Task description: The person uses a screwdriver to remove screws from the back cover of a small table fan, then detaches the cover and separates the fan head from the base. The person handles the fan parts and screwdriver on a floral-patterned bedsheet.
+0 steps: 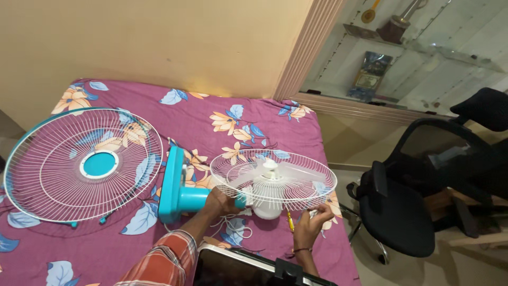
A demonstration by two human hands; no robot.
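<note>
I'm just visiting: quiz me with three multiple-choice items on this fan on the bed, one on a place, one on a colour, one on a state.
1. Where does the detached round white wire front grille lie?
A. on the bedspread, left of the fan
B. on the black chair
C. on the floor

2. What colour is the fan's flat plastic base?
A. red
B. turquoise
C. black

3. How is the fan's rear wire guard held?
A. untouched
B. by the left hand alone
C. the right hand at its rim, the left hand on the neck

Answers: 1 A, it rests flat on the floral sheet; 2 B, plainly turquoise; 3 C, fingers meet the rim.
</note>
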